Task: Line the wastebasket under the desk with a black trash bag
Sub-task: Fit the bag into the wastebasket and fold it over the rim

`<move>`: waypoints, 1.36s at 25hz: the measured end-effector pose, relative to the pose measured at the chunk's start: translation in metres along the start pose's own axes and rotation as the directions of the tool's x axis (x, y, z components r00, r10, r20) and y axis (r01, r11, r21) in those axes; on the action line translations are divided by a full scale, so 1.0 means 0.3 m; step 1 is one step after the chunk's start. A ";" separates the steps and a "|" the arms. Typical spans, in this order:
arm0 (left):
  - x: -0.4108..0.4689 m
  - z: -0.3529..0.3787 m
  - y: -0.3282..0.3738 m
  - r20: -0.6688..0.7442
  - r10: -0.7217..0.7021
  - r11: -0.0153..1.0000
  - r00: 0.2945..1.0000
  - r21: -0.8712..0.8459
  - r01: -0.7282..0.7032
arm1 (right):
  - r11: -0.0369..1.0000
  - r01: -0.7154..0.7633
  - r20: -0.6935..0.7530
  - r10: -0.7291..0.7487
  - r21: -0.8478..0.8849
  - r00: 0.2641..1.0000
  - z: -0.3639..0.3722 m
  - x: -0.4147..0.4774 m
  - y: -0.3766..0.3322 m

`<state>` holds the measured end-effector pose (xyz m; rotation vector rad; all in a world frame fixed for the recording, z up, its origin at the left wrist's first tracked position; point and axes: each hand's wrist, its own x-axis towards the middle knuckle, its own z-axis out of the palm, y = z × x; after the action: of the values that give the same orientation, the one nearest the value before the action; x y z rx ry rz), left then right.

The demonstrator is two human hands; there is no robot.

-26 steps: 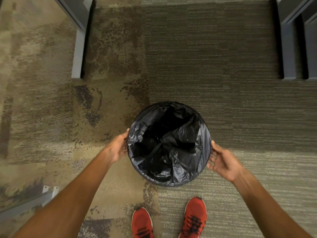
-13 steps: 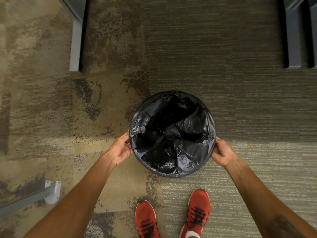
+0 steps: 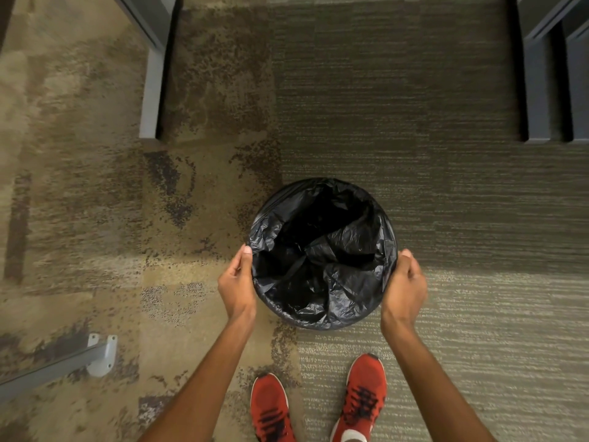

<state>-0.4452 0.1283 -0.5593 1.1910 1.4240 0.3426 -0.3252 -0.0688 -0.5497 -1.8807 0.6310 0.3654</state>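
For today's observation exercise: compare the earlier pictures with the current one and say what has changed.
Both hands closed in: the right hand, open and apart a second ago, now cups the wastebasket side, and the left hand presses closer. The black trash bag stays draped over the rim, and the red shoes stay behind it.

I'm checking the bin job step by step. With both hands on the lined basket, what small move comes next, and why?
Probably slide the wastebasket forward, under the desk. The black trash bag already wraps its rim, the left hand and right hand grip opposite sides, and open carpet lies ahead between the desk legs.
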 end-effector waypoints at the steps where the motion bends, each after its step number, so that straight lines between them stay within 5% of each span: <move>1: -0.005 0.007 0.001 -0.009 0.006 1.000 1.000 0.015 -0.006 | 1.000 -0.005 -0.001 0.005 -0.004 1.000 0.011 -0.009 -0.001; 11: 0.005 -0.010 -0.004 0.166 0.034 0.972 0.986 0.225 -0.071 | 0.993 -0.029 0.187 0.050 -0.115 0.981 0.014 0.020 0.007; 17: -0.012 -0.012 -0.029 0.183 0.044 0.925 0.982 0.365 -0.109 | 0.969 0.151 0.192 -0.113 -0.196 0.975 0.024 -0.107 0.000; 21: -0.007 -0.004 -0.052 0.149 0.003 0.924 0.989 0.377 -0.060 | 0.991 0.044 0.159 -0.023 -0.128 0.987 0.048 -0.069 0.004; 27: 0.003 -0.021 -0.035 0.189 -0.038 0.917 0.981 0.397 -0.041 | 0.993 -0.120 0.303 0.110 0.016 0.947 -0.040 0.000 0.052; 34: -0.060 -0.050 -0.007 0.100 -0.120 0.943 0.988 0.323 0.082 | 0.973 -0.231 0.352 0.221 -0.014 0.910 -0.087 -0.126 0.130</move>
<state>-0.4628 0.1195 -0.5467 1.3663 1.4651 -0.0337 -0.3795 -0.0946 -0.5495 -1.6616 0.6054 0.8209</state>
